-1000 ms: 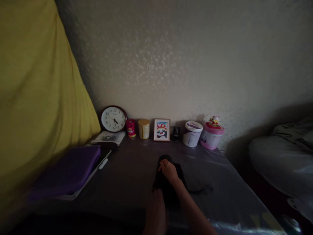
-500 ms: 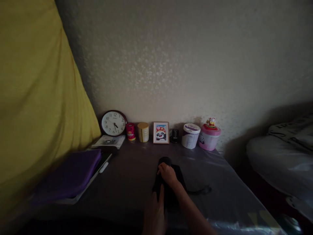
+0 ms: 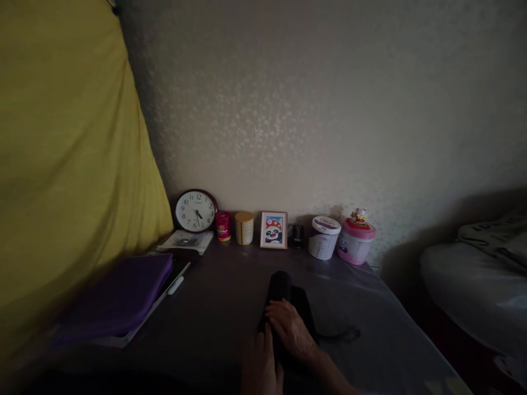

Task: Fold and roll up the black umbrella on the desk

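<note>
A black rolled fabric bundle (image 3: 280, 285) lies lengthwise on the table, with a flat dark part (image 3: 302, 307) along its right side. Over the middle of the roll rests my right hand (image 3: 290, 329), its fingers curved across the top and their tips at the left edge. My left hand (image 3: 261, 362) holds the near left side, fingers pointing forward along the roll and close to the right fingertips. The near end of the bundle is dark and partly covered by both hands. A thin dark strap (image 3: 341, 333) trails to the right on the table.
Along the wall stand a clock (image 3: 196, 210), a red can (image 3: 223, 226), a yellow-lidded can (image 3: 244, 228), a framed panda picture (image 3: 274, 230), a small black object (image 3: 297, 237), a white tub (image 3: 324, 238) and a pink tub (image 3: 356, 242). A purple folder (image 3: 123, 296) lies left, by a yellow curtain (image 3: 82, 137).
My right hand has shifted nearer along the roll and its fingers have flattened out from a tighter curl. More of the roll's far end shows. The whole view has tilted slightly up.
</note>
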### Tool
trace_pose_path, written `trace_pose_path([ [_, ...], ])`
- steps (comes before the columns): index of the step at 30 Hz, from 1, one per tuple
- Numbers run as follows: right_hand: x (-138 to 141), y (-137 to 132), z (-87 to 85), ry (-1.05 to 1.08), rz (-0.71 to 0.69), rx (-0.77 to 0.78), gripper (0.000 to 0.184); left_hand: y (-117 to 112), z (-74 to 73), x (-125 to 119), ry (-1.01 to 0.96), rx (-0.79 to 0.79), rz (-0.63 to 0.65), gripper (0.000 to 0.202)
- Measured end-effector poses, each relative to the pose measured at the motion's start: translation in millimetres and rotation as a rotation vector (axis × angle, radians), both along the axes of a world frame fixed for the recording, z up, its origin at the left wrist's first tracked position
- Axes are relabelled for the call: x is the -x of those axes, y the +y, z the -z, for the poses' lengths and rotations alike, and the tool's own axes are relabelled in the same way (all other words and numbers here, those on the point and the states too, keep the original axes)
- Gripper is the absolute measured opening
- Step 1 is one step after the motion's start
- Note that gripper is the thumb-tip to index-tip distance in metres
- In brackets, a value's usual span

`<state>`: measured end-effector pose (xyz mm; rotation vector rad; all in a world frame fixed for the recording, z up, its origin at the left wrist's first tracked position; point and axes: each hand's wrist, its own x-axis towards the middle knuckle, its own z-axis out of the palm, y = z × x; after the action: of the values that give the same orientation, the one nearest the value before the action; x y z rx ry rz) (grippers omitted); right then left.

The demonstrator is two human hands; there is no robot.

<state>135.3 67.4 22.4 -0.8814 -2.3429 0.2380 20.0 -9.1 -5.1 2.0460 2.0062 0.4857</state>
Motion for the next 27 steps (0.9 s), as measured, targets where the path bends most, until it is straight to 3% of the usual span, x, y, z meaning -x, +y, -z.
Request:
trace_pose_path([
  [9,-1.9,89.4,1.2,-0.141,0.105,0.046,0.034,4.3,-11.4,-1.7,0.069,0.144,0.0,0.076],
  [13,-6.4,107.0,-1.6,-0.147,0.363,0.027,0.032,6.0,-15.7,-2.6,0.09,0.167,-0.011,0.076],
  [15,-7.6,102.5,-2.5,-0.099,0.48,-0.002,0.033,5.9,-16.4,-3.1,0.097,0.167,-0.017,0.076],
  [17,-5.0,87.3,-1.8,-0.067,0.458,-0.02,0.032,5.1,-14.9,-3.4,0.093,0.153,-0.019,0.076],
  [24,23.0,-3.9,-11.9,-0.067,0.003,0.153,0.032,1.5,10.9,-1.1,0.025,-0.081,0.013,0.063],
  [27,17.0,-17.9,-21.7,0.074,-0.071,0.254,0.034,1.5,20.8,0.7,-0.003,-0.207,0.073,0.06],
])
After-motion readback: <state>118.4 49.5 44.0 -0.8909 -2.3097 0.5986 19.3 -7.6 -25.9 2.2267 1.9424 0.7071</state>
